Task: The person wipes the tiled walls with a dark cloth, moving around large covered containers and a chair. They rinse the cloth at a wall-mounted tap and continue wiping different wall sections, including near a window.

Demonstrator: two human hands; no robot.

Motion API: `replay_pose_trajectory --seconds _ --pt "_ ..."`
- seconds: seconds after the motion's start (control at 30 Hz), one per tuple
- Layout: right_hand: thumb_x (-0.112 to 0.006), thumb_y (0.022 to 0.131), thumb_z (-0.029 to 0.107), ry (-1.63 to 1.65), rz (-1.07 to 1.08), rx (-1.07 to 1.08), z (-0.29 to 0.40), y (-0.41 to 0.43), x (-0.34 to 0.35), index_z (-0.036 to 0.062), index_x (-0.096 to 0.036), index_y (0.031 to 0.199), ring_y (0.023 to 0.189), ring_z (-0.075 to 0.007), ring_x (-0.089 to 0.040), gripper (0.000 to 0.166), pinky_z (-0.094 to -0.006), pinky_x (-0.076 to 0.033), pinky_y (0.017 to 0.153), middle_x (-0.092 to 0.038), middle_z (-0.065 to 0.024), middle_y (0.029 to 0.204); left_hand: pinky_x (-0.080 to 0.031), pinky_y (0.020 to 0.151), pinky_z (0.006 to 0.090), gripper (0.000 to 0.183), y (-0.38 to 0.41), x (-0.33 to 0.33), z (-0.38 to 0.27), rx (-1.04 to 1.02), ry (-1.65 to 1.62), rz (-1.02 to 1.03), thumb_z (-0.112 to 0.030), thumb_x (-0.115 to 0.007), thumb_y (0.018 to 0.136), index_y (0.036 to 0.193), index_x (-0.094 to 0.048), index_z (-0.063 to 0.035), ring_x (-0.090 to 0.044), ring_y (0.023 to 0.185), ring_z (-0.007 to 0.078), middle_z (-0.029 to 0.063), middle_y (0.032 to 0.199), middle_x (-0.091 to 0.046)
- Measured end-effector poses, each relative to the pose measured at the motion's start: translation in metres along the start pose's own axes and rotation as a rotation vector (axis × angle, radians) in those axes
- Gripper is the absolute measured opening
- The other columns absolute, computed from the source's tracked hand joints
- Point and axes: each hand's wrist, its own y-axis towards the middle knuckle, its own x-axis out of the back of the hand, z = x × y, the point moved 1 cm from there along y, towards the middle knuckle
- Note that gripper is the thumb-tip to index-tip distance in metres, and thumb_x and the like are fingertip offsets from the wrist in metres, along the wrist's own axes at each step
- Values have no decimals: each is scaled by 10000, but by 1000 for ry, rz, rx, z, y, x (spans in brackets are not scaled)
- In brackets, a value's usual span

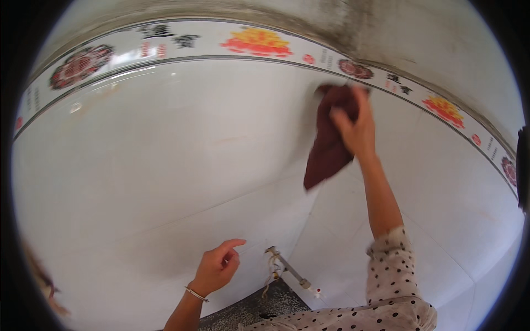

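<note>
My right hand [358,124] is raised to the corner of the white tiled wall [186,136], just below the decorated border strip [256,41]. It holds a dark maroon cloth [331,145] that hangs down to the left in a point. Lower down at the centre left, my left hand [219,262] is empty in front of the tiles, its index finger extended and the other fingers curled. A bracelet circles that wrist.
A metal pipe with a valve [292,271] and some cord juts from the wall near the corner. Beneath it lies a dark speckled countertop [265,304]. Above the border, the plaster [414,37] is stained grey. Something blurred shows at the lower left edge.
</note>
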Motion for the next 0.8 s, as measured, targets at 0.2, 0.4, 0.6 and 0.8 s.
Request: replay_pose_trajectory --seconds 0.2,0.4,0.6,0.8 --pt "-688 843 365 118 -493 -310 91 44 -97 95 -417 1444 1269 -384 -472 713 -482 -398 1051 -462 -210 1406 -486 593 212 349 -68 23 -14 32 -14 -73 33 -563 899 1236 -594 -52 -596 637 65 5 738 -622" --pt "-592 798 273 131 -257 513 360 -84 -190 235 -580 1055 963 -306 -557 260 -532 -426 762 -581 -59 1184 -468 588 226 316 -121 51 -34 111 23 -220 40 -583 864 1149 -665 -71 -547 620 78 12 749 -613" --pt "-639 741 262 659 210 1113 297 -312 -256 225 -568 838 1153 -339 -527 126 -614 -424 956 -556 -35 949 -476 581 238 278 -108 29 -50 -108 47 62 73 -601 816 1023 -715 -74 -590 644 102 50 773 -640" --pt "-653 693 211 67 310 453 153 -170 -117 340 -606 784 985 -206 -573 165 -472 -427 742 -629 33 889 -509 604 238 253 -186 81 -27 286 166 -124 88 -551 833 991 -711 -30 -624 647 104 30 736 -637"
